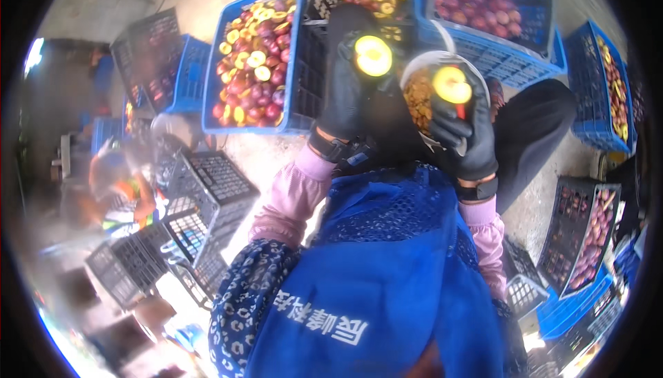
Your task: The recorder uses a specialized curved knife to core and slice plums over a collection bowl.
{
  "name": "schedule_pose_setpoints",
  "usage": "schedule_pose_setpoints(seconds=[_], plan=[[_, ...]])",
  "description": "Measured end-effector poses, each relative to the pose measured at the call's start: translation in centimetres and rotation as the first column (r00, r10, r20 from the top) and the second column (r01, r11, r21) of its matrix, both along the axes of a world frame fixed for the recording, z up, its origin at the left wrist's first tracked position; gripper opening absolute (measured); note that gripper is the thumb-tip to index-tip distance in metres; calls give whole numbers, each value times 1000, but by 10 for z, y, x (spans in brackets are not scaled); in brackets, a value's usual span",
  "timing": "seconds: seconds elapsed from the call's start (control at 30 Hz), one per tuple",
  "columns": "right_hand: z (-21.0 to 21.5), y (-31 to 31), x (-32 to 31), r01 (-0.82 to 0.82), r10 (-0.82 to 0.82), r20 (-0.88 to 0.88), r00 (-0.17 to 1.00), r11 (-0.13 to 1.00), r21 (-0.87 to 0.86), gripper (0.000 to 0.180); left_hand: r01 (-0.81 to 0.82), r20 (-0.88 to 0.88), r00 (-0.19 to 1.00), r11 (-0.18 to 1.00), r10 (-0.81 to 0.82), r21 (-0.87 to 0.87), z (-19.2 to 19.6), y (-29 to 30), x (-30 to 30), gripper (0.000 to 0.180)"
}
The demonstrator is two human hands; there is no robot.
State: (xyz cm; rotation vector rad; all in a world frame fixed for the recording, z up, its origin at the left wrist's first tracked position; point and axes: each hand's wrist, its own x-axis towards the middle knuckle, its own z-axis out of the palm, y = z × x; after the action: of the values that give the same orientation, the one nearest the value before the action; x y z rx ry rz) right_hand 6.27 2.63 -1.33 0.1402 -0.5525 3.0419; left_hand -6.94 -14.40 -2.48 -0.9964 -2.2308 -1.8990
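The black-gloved left hand [344, 98] grips a round, yellow-fleshed fruit half [373, 56] in its fingers. Over a round white bucket [419, 61], the black-gloved right hand [471, 137] curls its fingers around a slim red object [460, 110] and another yellow-fleshed half [452, 86].

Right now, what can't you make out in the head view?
Head view: red item in the right hand, mostly hidden by gloved fingers and cut fruit.
Head view: bucket, its brown contents partly covered by that hand.
Head view: person at left, hands lost in blur.
Head view: blue garment, cut off by lower edge.
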Motion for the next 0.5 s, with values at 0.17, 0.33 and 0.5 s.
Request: schedule_pose_setpoints(seconds=[0.17, 0.33, 0.5], plan=[[12, -7, 4, 26, -25, 232, 972, 1000, -1, 46, -50, 335, 923, 800, -192, 598, -12, -68, -2, 47], [7, -13, -3, 3, -55, 236, 970, 977, 215, 45, -523, -71, 852, 839, 518, -148, -51, -182, -42, 27], [15, -20, -10, 92, -215, 255, 943, 902, 423, 45, -601, 353, 779, 776, 517, 190, -67, -260, -87, 31]])
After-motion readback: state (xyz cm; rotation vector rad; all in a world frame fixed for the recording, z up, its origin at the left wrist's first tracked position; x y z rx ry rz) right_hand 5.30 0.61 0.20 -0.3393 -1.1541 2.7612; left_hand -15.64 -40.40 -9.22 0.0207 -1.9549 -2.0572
